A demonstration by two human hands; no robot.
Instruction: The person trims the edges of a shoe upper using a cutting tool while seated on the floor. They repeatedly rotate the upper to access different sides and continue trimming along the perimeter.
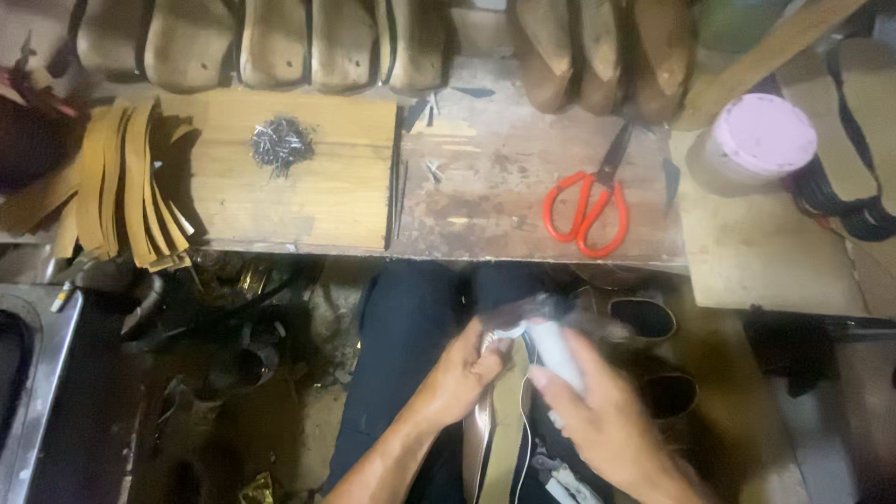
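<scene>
Low in the view, over my lap in dark trousers, my left hand (459,371) grips the upper edge of a metallic tan shoe (497,431) whose sole side faces up. My right hand (602,411) is closed around a whitish, blurred tool or cloth (557,353) pressed against the shoe's top end. Both hands touch the shoe and are blurred by motion. The toe end of the shoe is hidden between my hands.
A worn wooden bench (485,177) holds orange-handled scissors (590,205), a pile of small nails (280,145) on a board, tan leather strips (121,187) at left, a pink-lidded tub (761,140) at right. Wooden shoe lasts (280,42) line the back. Finished shoes (644,322) lie on the floor.
</scene>
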